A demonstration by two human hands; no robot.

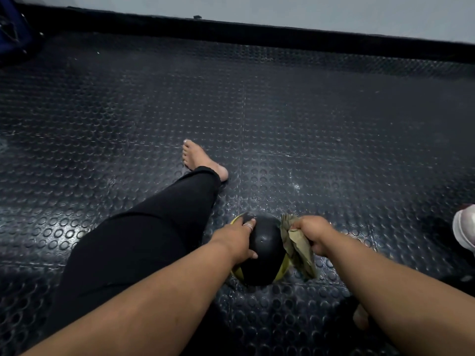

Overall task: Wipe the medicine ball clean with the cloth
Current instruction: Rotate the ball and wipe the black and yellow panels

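A black medicine ball (264, 249) with yellow-green stripes rests on the studded rubber floor, just in front of me. My left hand (237, 238) lies on the ball's left side, fingers spread over its top and thumb low on its face, steadying it. My right hand (312, 233) is closed around a crumpled olive-green cloth (298, 249). The cloth hangs from my fist and presses against the ball's right side, covering part of a stripe.
My left leg (144, 237) in black trousers stretches forward on the black rubber mat (334, 124), bare foot (199, 158) pointing away. A white shoe (465, 228) lies at the right edge. A black skirting and pale wall (257, 9) run along the back; a dark blue object (12, 29) sits far left.
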